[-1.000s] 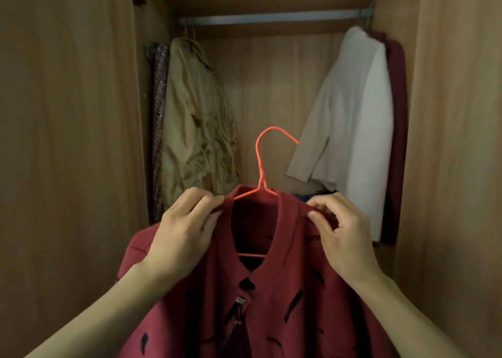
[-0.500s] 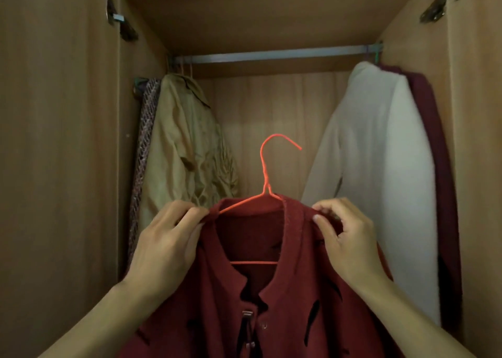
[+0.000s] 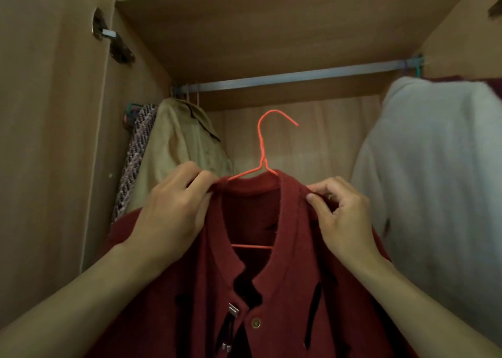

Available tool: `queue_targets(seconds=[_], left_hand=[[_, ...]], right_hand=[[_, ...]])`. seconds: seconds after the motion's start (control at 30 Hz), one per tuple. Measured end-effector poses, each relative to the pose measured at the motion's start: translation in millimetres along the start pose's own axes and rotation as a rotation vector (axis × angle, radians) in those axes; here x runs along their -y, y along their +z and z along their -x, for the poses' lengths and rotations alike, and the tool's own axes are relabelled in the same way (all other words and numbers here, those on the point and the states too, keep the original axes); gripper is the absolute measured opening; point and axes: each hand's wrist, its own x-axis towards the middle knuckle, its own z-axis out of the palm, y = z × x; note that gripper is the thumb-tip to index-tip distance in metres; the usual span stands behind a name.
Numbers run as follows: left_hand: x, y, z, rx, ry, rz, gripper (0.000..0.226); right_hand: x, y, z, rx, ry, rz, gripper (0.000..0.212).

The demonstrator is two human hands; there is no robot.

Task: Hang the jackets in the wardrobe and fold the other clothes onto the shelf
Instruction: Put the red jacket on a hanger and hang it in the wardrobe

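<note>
Since the earlier frames the red jacket point(image 3: 271, 289) on its orange hanger point(image 3: 262, 151) has come up toward the rail point(image 3: 293, 77), and the view has tipped upward with it, so the wardrobe's top panel point(image 3: 271, 26) now fills the upper picture.

The left hand point(image 3: 173, 213) pinches the jacket's left shoulder just beside the collar, fingers curled over the cloth. The right hand point(image 3: 345, 216) pinches the right shoulder the same way, thumb and forefinger closed on the fabric. Whether either also grips the hanger wire under the cloth I cannot tell. The jacket hangs between them, front toward the camera, partly buttoned, its hem out of view.

The hook stands upright and free, below the rail and not yet over it, its open end pointing right.

As to progress: a tan jacket point(image 3: 184, 146) and a knit garment point(image 3: 135, 154) already hang at the left end, a white garment point(image 3: 434, 181) with something dark red behind it at the right. This jacket is still unhung. No shelf or folded clothes show, so that part cannot be judged.

The middle stretch of rail is bare, and the hook sits roughly under it. The top panel lies close above the rail, so there looks to be little headroom for lifting the hook over. The white garment bulges near the right hand; the left door point(image 3: 40, 140) is well apart.
</note>
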Motion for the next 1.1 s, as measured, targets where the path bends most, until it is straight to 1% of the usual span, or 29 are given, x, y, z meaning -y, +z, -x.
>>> queue_targets(seconds=[0.1,0.23,0.33,0.47,0.53,0.7,0.83,0.93,1.03,1.1], left_hand=[[17.1,27.5,-16.0,0.026,0.001,-0.087,0.012],[40.0,54.9,-48.6,-0.016,0.036,-0.260,0.014],[51.2,72.9,-74.9,-0.026,0.053,-0.397,0.011],[67.8,83.9,-102.2,0.005,0.130,-0.547,0.012],[74.3,83.7,-113.4,0.008,0.167,-0.627,0.014],[98.5,76.8,-143.4,0.027,0.240,-0.798,0.015],[123.4,73.2,-168.8,0.018,0.270,-0.878,0.017],[144.2,74.3,-188.0,0.033,0.272,-0.930,0.017],[156.0,79.7,-204.4,0.024,0.261,-0.943,0.011],[157.0,83.7,-208.5,0.022,0.282,-0.947,0.011]], right_hand=[[-33.9,30.3,-16.5,-0.030,0.015,-0.059,0.017],[-76.6,71.1,-58.3,-0.045,-0.012,-0.121,0.015],[-107.0,100.3,-91.3,-0.075,-0.033,-0.172,0.017],[-132.4,140.4,-127.2,-0.084,-0.054,-0.250,0.016],[-137.5,162.1,-142.3,-0.094,-0.074,-0.292,0.016],[-135.9,207.8,-177.7,-0.146,-0.132,-0.401,0.024],[-132.5,244.6,-212.5,-0.162,-0.129,-0.450,0.019],[-126.4,272.9,-237.6,-0.145,-0.062,-0.474,0.018],[-124.9,291.8,-256.4,-0.167,0.062,-0.530,0.022],[-123.9,297.6,-261.5,-0.171,0.104,-0.533,0.024]])
